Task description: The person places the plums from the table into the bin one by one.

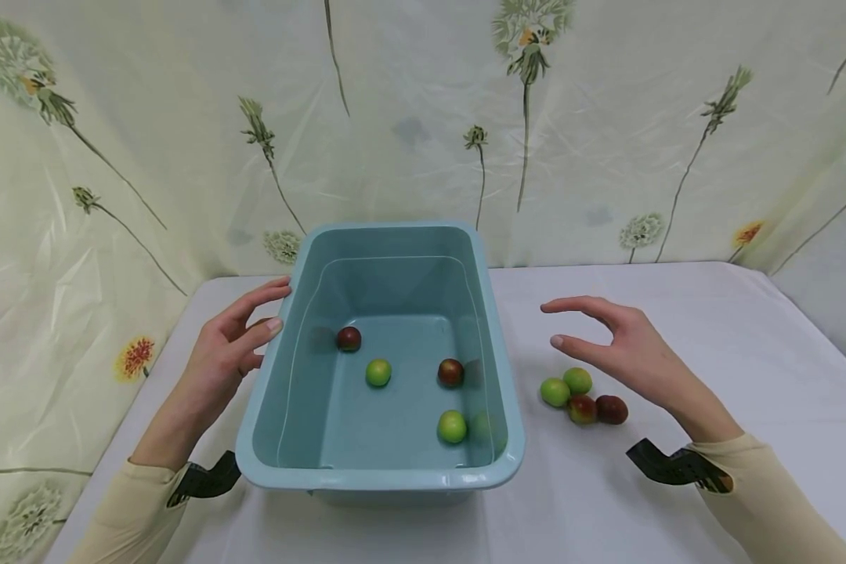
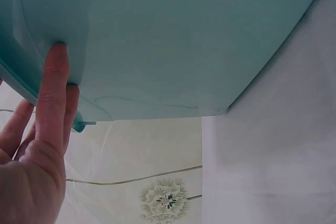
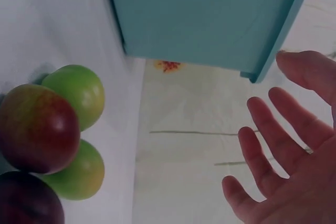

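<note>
A blue-green plastic basin (image 1: 381,479) stands on the table, with two dark red plums (image 1: 348,338) and two small round green fruits (image 1: 378,372) spread over its floor. At its left side, my left hand (image 1: 229,345) has its fingertips and thumb at the rim. The left wrist view shows extended fingers (image 2: 51,95) against the basin's outer wall (image 2: 157,51). My right hand (image 1: 623,333) is held in the air right of the basin, fingers apart and holding nothing. Below it, two green fruits (image 1: 554,392) and two reddish plums (image 1: 612,410) lie clustered on the table.
A white cloth covers the table (image 1: 733,337). Behind and to the left hangs a pale sheet (image 1: 409,157) printed with dandelions. Black wrist mounts (image 1: 677,466) sit at both sleeve cuffs.
</note>
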`<state>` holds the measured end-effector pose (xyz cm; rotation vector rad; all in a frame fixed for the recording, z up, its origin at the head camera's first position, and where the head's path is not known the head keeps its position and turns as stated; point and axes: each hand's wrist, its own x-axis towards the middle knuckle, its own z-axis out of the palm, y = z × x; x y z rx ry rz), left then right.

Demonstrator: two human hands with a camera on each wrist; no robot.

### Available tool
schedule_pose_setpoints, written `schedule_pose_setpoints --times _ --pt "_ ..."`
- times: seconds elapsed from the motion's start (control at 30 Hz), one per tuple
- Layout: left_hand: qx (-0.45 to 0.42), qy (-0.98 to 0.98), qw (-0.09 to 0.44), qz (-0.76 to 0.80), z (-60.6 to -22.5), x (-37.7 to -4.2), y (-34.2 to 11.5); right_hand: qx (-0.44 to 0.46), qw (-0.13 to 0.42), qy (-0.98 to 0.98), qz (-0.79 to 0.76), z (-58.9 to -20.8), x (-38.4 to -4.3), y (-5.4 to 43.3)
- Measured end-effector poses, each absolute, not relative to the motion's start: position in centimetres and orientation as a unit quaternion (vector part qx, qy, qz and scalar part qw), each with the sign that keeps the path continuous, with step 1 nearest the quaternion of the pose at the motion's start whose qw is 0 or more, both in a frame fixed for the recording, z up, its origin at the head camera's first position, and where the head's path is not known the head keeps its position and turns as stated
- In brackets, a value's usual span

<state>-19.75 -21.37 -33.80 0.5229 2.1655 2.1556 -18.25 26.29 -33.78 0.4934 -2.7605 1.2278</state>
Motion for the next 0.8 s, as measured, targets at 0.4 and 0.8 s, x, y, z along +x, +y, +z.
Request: schedule_pose_setpoints --times 0.4,0.8 --pt "0.170 0.697 0.022 0.696 -33.7 -19.7 -21.3 0.143 0.018 -0.911 0.387 -34.9 -17.6 27.3" --pt "0.170 0.702 0.018 0.691 -33.7 -19.7 -21.3 0.143 -0.021 -0.922 0.359 -36.2 -16.8 28.4"
